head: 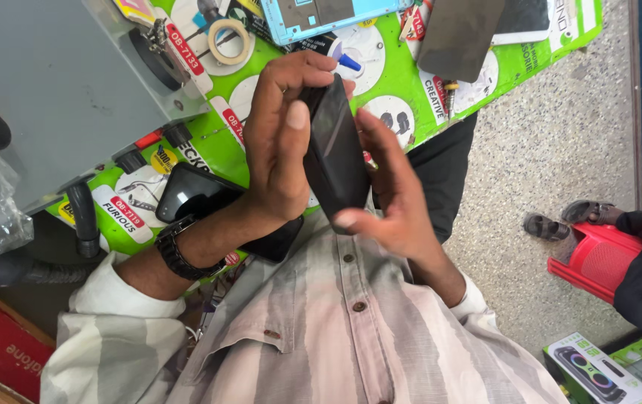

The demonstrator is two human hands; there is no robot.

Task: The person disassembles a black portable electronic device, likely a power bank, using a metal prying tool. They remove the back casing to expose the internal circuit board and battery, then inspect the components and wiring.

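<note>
green printed mat (208,146) covers the bench from 9 to 1 o'clock; speckled floor (553,157) fills the 3 o'clock side. grey machine housing (44,82) takes the 10 o'clock corner and crowds the mat's near edge, black hoses (85,217) hanging below it. striped shirt (336,329) fills 6 o'clock. another person sits at 4 o'clock beside a red stool (598,258), sandalled feet (571,217) on the floor, well apart from the work.

black phone (333,153) is held above the mat at frame centre, tilted on its long axis, one face turned up toward the camera, probably so the face can be looked over. left hand (280,146) wraps its left edge, fingers curled over the top end, thumb laid flat along the face. right hand (392,194) cups the other edge, thumb tip at the lower corner; fingers partly spread. both hands pinch the phone between them. black wristwatch (178,251) sits on the left wrist.

second dark phone (201,198) lies flat on the mat at 8 o'clock, partly under the left forearm. blue phone frame (321,16) and dark panel (459,34) rest at 12 o'clock. tape roll (229,41) at 11 o'clock. blue-tipped glue tube (336,51) lies just behind the left fingers.
</note>
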